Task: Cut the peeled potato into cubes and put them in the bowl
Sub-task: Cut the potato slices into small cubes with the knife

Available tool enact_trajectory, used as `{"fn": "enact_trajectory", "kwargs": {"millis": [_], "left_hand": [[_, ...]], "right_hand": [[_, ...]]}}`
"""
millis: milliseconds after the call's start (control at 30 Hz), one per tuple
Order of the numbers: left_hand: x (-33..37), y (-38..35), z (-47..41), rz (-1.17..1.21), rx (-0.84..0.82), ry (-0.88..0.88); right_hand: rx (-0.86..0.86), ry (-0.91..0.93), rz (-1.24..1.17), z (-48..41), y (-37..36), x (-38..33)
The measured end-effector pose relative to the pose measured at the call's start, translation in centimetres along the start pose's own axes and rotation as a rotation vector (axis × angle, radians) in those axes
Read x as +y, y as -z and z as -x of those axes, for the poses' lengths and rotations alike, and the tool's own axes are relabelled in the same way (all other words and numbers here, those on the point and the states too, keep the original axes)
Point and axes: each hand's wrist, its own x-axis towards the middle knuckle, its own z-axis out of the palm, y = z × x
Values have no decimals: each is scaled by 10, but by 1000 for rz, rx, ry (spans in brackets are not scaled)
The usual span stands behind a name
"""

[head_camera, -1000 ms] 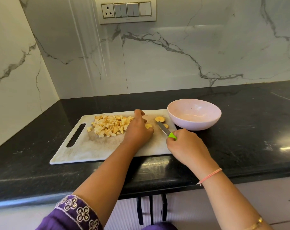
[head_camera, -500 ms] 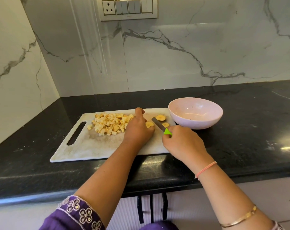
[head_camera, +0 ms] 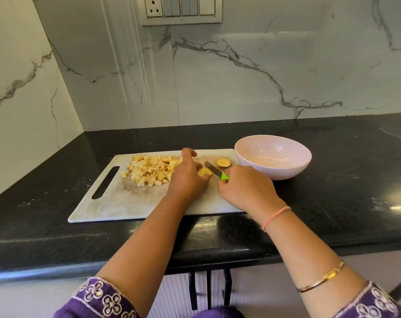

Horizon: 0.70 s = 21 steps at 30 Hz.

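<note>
Nearest us, the right hand (head_camera: pixel 245 191) is wrapped tight around the green handle of the knife (head_camera: pixel 214 170), its blade low and pointing away to the left; just beside it, the left hand (head_camera: pixel 188 177) has bent fingertips pinning a potato slice (head_camera: pixel 204 172) to the cutting board (head_camera: pixel 130 203); the blade sits right against that slice, so dicing looks like the step in hand. To do it well: keep those fingertips tucked back behind the knuckles; hold the slice flat so it cannot skate; cut strips first, then cross them, matching the size of what's already cut; keep the tip on the board and rock down rather than chop. Now the count: two hands, one knife, one board; two uncut slices, the pinned one and a second slice (head_camera: pixel 223 162) lying free just beyond the blade; one heap of cubes (head_camera: pixel 151 169) on the left of the board, far too many to number; further right, one pink bowl (head_camera: pixel 286 171) at the board's far right corner, with no cubes in it that I can see; so the transfer is all to come.
</note>
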Motion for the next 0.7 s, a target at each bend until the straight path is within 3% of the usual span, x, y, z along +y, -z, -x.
{"fn": "enact_trajectory", "kwargs": {"millis": [367, 700], "left_hand": [[-1, -6, 0, 28, 18, -2], [-1, -7, -1, 10, 17, 22]], "right_hand": [[-34, 57, 202, 2, 16, -12], [-24, 71, 199, 36, 18, -10]]}}
